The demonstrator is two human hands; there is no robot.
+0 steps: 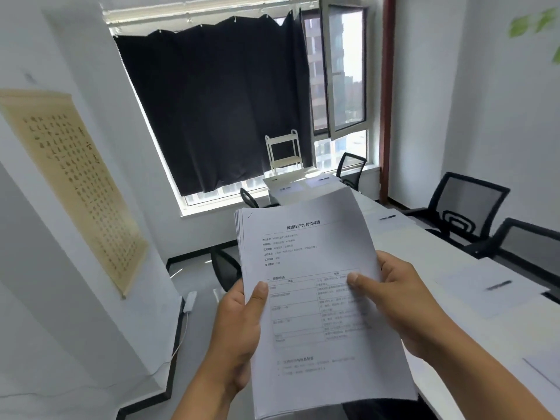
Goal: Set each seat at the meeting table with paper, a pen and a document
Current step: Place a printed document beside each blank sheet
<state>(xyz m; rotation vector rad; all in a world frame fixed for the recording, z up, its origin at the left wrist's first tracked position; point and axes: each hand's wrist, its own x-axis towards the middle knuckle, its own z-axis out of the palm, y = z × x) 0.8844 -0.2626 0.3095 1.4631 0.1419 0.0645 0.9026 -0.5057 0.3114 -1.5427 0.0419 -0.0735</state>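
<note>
Both hands [242, 322] [397, 301] hold the document stack [306, 253] upright, long axis vertical.

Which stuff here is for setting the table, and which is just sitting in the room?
For the job: stack of printed documents, held by left hand and right hand; blank sheet with pen on the white table; mesh chairs.

Just there: black curtain, calligraphy scroll, small white rack.

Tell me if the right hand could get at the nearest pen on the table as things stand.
Probably not at once: the right hand is pinching the stack of documents with the left hand. The pen lies on its paper to the right with nothing over it, so freeing that hand should suffice.
</note>
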